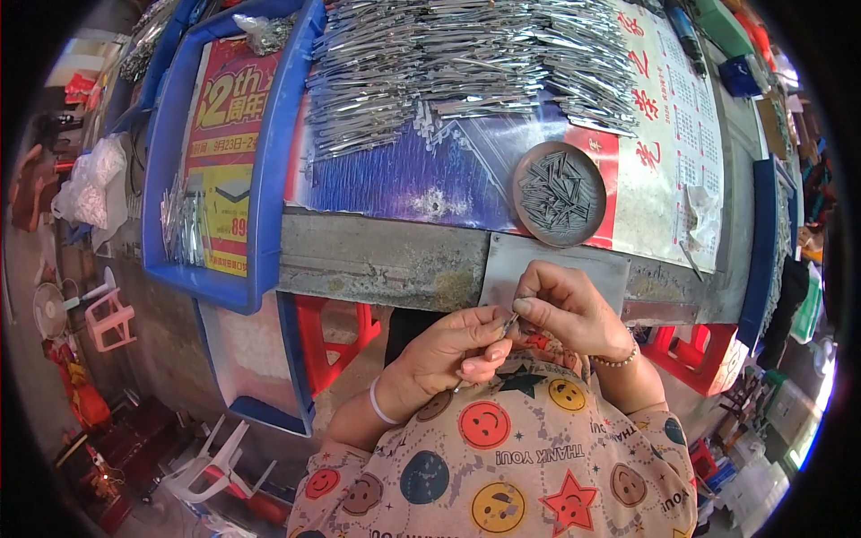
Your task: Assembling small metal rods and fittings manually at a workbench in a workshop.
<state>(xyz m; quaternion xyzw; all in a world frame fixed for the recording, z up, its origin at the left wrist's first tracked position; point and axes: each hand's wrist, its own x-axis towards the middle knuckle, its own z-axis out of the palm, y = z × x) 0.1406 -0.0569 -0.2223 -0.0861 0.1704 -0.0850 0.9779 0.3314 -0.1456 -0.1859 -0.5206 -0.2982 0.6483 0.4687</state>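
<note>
Close in front of my chest, both hands meet at the table's near edge. My left hand [457, 348] is closed round a thin silvery metal strip [512, 321], one end of which shows between the fingers. At that end my right hand [576, 309] pinches with thumb and forefinger; whether a second small part is in the pinch is hidden. Just beyond the hands stands a round brown dish [593, 179] holding many small grey metal pins [558, 190]. Farther back, long silvery metal strips [475, 54] lie heaped in rows across the table.
A blue tray [269, 170] on the left holds some metal strips [184, 224] and a small plastic bag [266, 34]. Another blue tray [762, 233] stands at the right edge. Printed sheets [664, 197] cover the tabletop. Red stools [334, 345] stand below the table.
</note>
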